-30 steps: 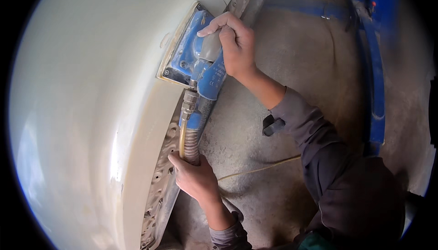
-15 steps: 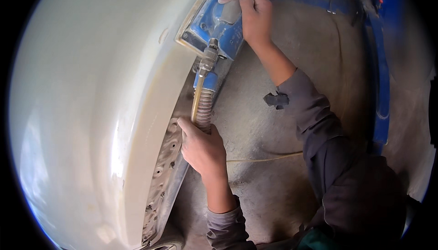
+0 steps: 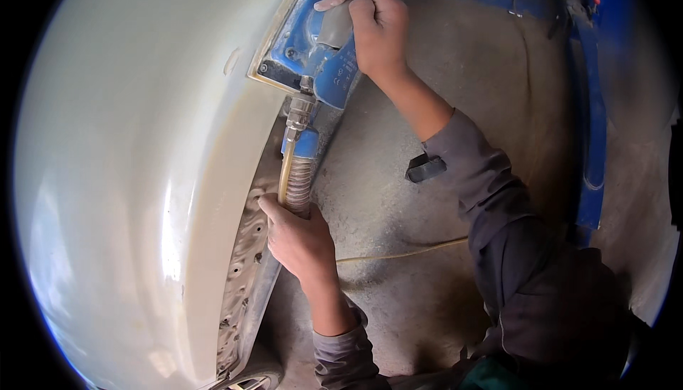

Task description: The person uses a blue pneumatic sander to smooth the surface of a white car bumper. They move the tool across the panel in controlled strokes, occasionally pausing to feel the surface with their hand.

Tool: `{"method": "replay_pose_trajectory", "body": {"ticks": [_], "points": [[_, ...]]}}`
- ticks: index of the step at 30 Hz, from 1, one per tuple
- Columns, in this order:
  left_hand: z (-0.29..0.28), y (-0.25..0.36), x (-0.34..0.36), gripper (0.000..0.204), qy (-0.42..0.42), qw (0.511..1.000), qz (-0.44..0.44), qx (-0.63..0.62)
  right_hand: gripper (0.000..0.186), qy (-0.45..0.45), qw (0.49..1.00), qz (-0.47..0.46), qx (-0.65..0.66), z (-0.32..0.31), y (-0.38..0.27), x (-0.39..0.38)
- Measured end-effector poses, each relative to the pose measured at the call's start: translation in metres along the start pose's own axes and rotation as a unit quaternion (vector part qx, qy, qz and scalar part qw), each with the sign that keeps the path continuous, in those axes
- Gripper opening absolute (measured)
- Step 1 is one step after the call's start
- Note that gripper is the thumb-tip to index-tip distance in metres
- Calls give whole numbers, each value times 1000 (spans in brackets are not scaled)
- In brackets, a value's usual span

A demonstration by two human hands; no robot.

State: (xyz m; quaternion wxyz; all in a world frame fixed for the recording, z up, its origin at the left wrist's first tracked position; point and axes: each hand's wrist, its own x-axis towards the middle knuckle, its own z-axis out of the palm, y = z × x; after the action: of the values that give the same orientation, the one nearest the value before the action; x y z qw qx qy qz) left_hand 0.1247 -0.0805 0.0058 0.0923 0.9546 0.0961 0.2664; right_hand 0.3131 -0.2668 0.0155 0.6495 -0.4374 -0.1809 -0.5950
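A blue air sander (image 3: pixel 295 31) with a rectangular pad lies against the lower edge of a pale, glossy car body panel (image 3: pixel 142 141). My right hand (image 3: pixel 380 27) is closed over the sander's grey grip, its index finger stretched along the top. Below, my left hand (image 3: pixel 299 237) wraps round the ribbed dust hose (image 3: pixel 300 180) and the thin yellowish air line (image 3: pixel 286 169) beside it. A metal coupling (image 3: pixel 300 114) joins the air line to the sander. Both hands are dusty.
Under the panel runs a bare, dented metal sill (image 3: pixel 245 262) with small holes. Part of a wheel (image 3: pixel 260 376) shows at the bottom. A thin cable (image 3: pixel 405 253) crosses the dusty concrete floor (image 3: pixel 398 212). A blue metal frame (image 3: pixel 589 120) stands at the right.
The sander and both my hands have shifted left and slightly down along the panel edge. Hose and air line have moved with them; my grip is the same.
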Motion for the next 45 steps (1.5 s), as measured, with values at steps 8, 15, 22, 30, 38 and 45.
{"method": "replay_pose_trajectory", "body": {"ticks": [8,15,22,30,38,45], "points": [[-8,22,24,29,22,997,76,-17,22,43,998,47,-16,-8,8,22],[-48,-62,-45,28,71,995,-60,25,22,-95,993,-53,-49,28,-64,-55],[-49,-94,-76,33,155,983,-65,78,16,-74,997,-19,23,55,-101,-97],[-2,1,1,38,21,998,35,48,21,-6,999,31,35,-5,3,1],[-16,-18,-1,33,19,997,78,-18,22,-8,999,31,-4,5,-4,-6],[-66,-124,-84,32,101,987,-124,-5,19,-123,990,-63,10,64,-109,-111]]}}
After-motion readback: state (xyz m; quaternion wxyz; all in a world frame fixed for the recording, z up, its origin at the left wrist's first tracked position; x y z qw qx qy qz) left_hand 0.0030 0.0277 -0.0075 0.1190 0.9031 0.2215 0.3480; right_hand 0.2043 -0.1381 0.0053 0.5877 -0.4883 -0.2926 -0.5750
